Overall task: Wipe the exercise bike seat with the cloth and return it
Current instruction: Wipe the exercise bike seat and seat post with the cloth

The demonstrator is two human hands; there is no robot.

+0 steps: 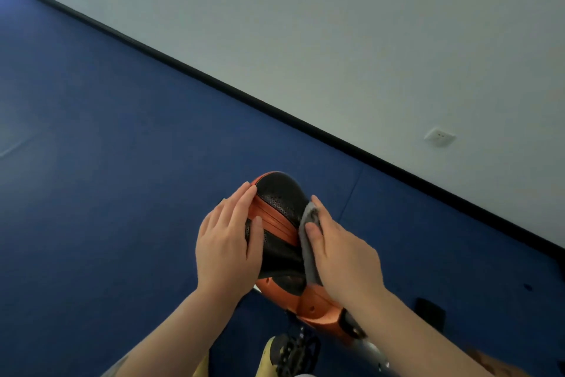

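Observation:
The exercise bike seat (282, 202) is black with orange stripes and sits low in the middle of the head view. My left hand (227, 242) lies flat on the seat's left side, fingers together, holding it steady. My right hand (342, 254) presses a grey cloth (307, 242) against the seat's right edge. Most of the cloth is hidden under my palm. The orange frame (318, 306) of the bike shows below the seat.
Blue floor mat (107, 162) spreads to the left and right. A black baseboard (275, 107) runs diagonally under a white wall with a socket (439, 136). A black pedal (295, 352) and a small black object (429, 312) lie near the bottom.

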